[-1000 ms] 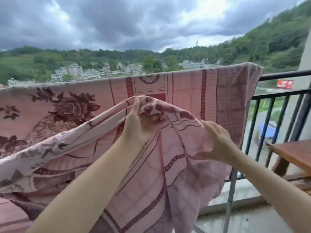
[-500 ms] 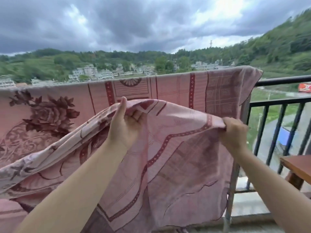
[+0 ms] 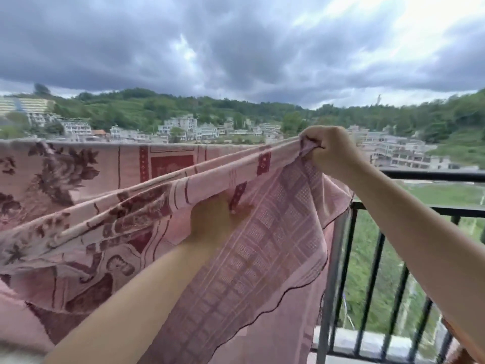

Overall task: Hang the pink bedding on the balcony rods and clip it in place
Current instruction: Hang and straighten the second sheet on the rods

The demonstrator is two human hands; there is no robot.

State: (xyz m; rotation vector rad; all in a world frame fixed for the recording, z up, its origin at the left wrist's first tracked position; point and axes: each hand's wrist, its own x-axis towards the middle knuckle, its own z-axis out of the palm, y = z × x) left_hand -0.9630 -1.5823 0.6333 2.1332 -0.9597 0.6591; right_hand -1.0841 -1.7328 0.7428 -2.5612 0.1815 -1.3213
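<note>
From the head camera, we see our right hand (image 3: 330, 151) now raised well above where it was half a second ago, clenched on a bunched corner of the pink bedding (image 3: 262, 245) and pulling it up to the level of the top edge of the cloth already draped ahead. A second ago that same hand was low, working into the folds near the middle; since then it has found the corner and carried it up and to the right, so the loose fold has become a taut band running from this hand down to the left. Our left hand (image 3: 217, 219) sits below and left of the right one, pressed into the cloth with its fingers tucked under the taut band; we judge it grips the fabric there, though the fingers are hidden. The view has also tilted up, and the table seen earlier at the right has dropped out of sight. The black railing (image 3: 433, 177) runs just beyond and below the right hand. We judge the near layer is being stretched ready for laying over a rod, though the rod itself is hidden. No clips show, so clipping is still to do.
</note>
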